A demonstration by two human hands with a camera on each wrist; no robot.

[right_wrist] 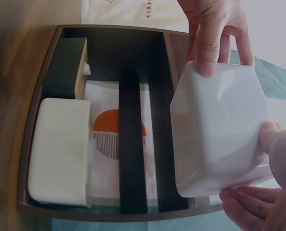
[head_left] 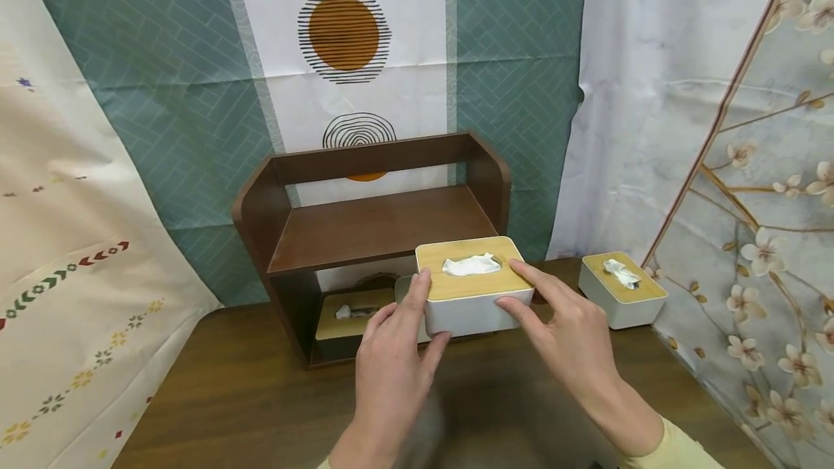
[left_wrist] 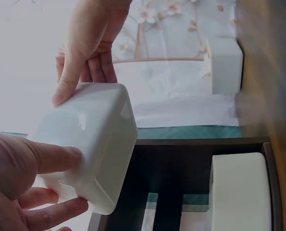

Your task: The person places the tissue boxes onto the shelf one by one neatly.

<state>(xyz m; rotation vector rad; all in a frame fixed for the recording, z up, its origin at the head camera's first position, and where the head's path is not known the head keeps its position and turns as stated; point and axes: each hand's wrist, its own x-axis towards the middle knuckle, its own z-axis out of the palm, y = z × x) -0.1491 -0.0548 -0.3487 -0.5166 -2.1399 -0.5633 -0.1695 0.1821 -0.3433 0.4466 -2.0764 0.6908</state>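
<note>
Both hands hold a white tissue box (head_left: 476, 315) with a wood-look lid and a white tissue in its slot, raised in front of the shelf. My left hand (head_left: 394, 353) grips its left end; the thumb is at the lower edge. At the right end, my right hand (head_left: 573, 328) has its thumb on the front side and fingers at the lid's edge. Both wrist views show the box's smooth sides between the two hands. In the right wrist view, a dark tissue box (right_wrist: 63, 67) and a white one (right_wrist: 61, 151) stand side by side in the shelf's lower level.
The brown two-level shelf (head_left: 384, 226) stands on the wooden table (head_left: 247, 396) against patterned cloth. Nothing stands on its upper board. Another white tissue box (head_left: 622, 302) with a wood-look lid is on the table at right, near the flowered cloth (head_left: 769, 295).
</note>
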